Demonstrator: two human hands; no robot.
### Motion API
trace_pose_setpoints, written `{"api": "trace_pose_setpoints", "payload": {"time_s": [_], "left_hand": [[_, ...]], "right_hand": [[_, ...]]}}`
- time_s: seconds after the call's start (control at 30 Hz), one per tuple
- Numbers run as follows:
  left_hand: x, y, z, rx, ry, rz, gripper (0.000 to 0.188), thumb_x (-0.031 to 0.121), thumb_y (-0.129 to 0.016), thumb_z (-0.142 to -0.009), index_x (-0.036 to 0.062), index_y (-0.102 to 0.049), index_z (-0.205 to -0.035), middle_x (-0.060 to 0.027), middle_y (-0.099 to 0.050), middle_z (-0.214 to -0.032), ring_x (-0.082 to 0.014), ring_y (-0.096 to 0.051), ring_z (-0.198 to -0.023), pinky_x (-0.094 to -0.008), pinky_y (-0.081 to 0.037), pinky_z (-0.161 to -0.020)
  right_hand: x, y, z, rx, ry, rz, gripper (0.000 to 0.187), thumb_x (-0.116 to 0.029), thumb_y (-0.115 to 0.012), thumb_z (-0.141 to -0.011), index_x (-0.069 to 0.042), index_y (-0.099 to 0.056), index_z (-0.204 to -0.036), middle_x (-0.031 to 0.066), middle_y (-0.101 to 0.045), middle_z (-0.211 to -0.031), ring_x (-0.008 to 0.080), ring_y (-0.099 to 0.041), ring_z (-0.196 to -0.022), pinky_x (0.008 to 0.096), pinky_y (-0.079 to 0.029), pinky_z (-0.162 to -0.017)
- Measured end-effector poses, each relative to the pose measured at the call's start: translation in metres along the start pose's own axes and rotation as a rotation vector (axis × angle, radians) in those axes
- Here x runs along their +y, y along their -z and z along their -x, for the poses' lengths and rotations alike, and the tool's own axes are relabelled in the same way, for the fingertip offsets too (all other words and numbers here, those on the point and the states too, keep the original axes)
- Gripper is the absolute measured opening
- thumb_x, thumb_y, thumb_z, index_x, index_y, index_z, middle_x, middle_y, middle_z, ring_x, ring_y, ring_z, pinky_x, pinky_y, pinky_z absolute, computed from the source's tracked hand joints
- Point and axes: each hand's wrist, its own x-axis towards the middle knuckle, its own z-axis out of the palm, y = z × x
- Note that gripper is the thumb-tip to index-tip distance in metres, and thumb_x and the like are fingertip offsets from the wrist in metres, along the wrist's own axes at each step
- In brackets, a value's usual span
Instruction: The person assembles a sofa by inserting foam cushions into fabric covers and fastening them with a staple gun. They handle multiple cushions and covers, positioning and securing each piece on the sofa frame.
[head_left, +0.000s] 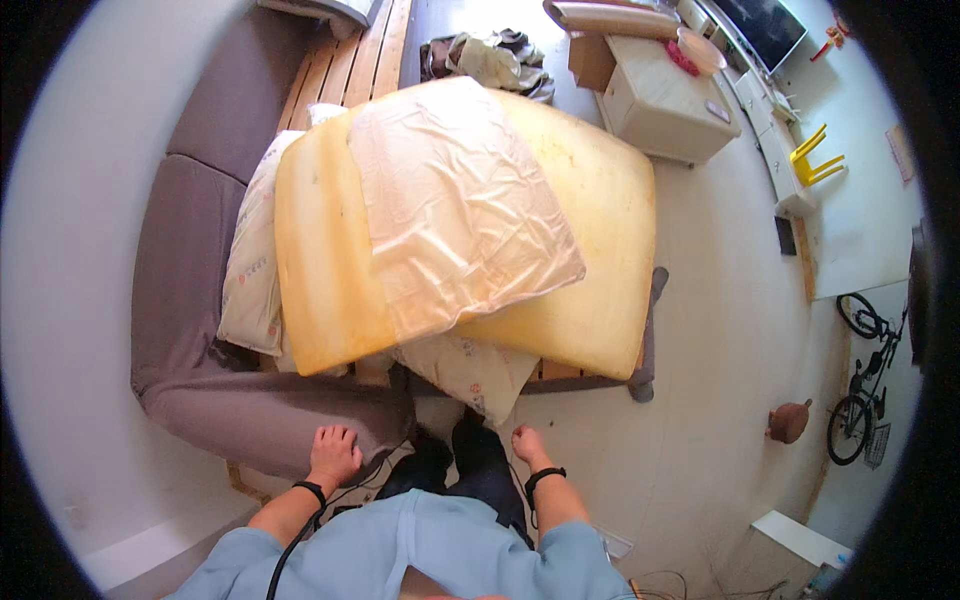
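Observation:
My left hand [336, 456] is at the grey sofa armrest [300, 415], its fingers laid over the near side with small gaps between them. Beside my right thigh hangs my right hand [529, 445], its fingers curled in, and I see nothing in it. In front of me two yellow foam slabs [610, 230] overlap on the slatted sofa frame. A wrinkled pale pink satin cover [460, 200] lies across their tops. White printed cushion inserts stick out from under the foam, one [252, 260] at the left and another [475, 375] at the near edge.
The grey sofa backrest [190, 230] runs along the left. Bare wooden slats [350, 75] and a heap of cloth [495, 60] lie at the far end. A pale low cabinet [660, 100], a yellow stool [815, 160], a brown stool [788, 423] and a bicycle [865, 390] stand to the right.

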Motion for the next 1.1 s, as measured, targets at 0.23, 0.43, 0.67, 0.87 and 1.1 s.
{"api": "trace_pose_setpoints", "payload": {"time_s": [0.23,0.43,0.67,0.87,1.1], "left_hand": [[-0.012,-0.009,0.007,0.058,-0.004,-0.065,0.026,0.026,-0.058,-0.068,0.0098,-0.061,-0.089,-0.0102,-0.056,-0.093,-0.0254,-0.051,-0.094,-0.0403,-0.035,-0.089],[-0.012,-0.004,0.007,0.082,-0.02,-0.029,0.027,0.027,-0.058,-0.069,0.0094,-0.062,-0.089,-0.0111,-0.057,-0.095,-0.0255,-0.052,-0.095,-0.0401,-0.036,-0.089],[-0.009,-0.014,0.015,0.02,0.049,-0.004,0.028,0.027,-0.058,-0.069,0.0085,-0.062,-0.09,-0.0124,-0.056,-0.095,-0.0271,-0.051,-0.097,-0.0408,-0.035,-0.09],[-0.01,-0.012,0.018,0.064,0.002,-0.04,0.029,0.027,-0.057,-0.07,0.0079,-0.062,-0.091,-0.012,-0.056,-0.096,-0.0266,-0.051,-0.097,-0.0397,-0.035,-0.089],[-0.015,-0.006,0.019,0.083,-0.009,-0.055,0.031,0.028,-0.056,-0.071,0.0072,-0.061,-0.094,-0.012,-0.056,-0.094,-0.0262,-0.051,-0.096,-0.0391,-0.036,-0.088]], "right_hand": [[-0.032,0.019,-0.01,-0.042,-0.008,0.022,0.028,-0.021,-0.054,-0.081,-0.002,-0.063,-0.099,0.021,-0.063,-0.1,0.037,-0.058,-0.096,0.0418,-0.046,-0.084],[-0.031,0.025,-0.004,-0.035,0.001,0.073,0.03,-0.022,-0.053,-0.081,-0.003,-0.063,-0.102,0.0196,-0.063,-0.103,0.0355,-0.057,-0.1,0.0408,-0.045,-0.087],[-0.014,0.026,0.019,0.008,-0.061,0.05,0.029,-0.023,-0.053,-0.081,-0.003,-0.063,-0.099,0.0191,-0.063,-0.104,0.0352,-0.058,-0.099,0.041,-0.046,-0.086],[0.016,0.02,0.047,0.122,-0.02,0.013,0.028,-0.022,-0.055,-0.08,-0.002,-0.063,-0.098,0.0198,-0.064,-0.099,0.035,-0.06,-0.095,0.0411,-0.047,-0.084],[0.054,-0.006,0.086,0.104,-0.016,0.083,0.03,-0.022,-0.056,-0.08,-0.001,-0.063,-0.099,0.0196,-0.065,-0.093,0.0326,-0.062,-0.089,0.0384,-0.049,-0.08]]}}
